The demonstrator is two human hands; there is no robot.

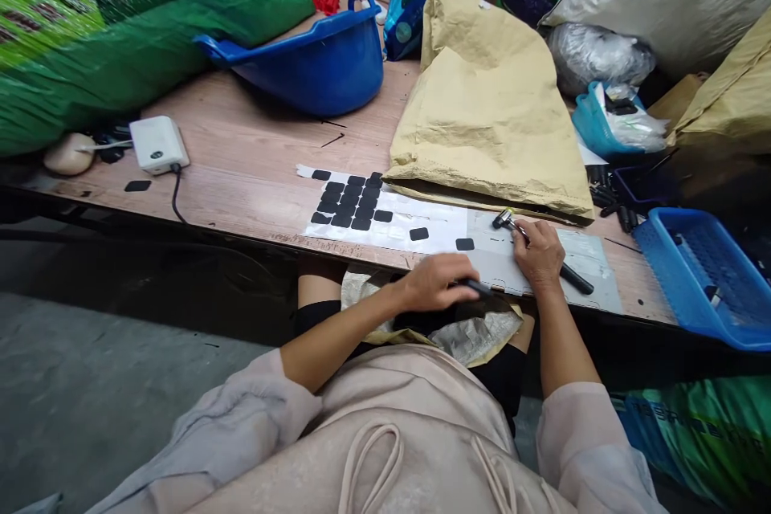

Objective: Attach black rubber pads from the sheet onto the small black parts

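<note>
One hammer (571, 276), metal head, black handle, gripped by closed fingers of right hand (539, 253). One dark piece (477, 287) pinched in left hand (434, 283). Three single black pads (418, 234) seen right of pad cluster (349, 201).

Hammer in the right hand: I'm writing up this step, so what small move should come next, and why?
Probably slide the left hand forward to lay its black piece on the grey sheet beside the hammer head. The right hand grips the hammer, its head resting on the sheet, while the piece sits pinched at the near edge of the table.
</note>
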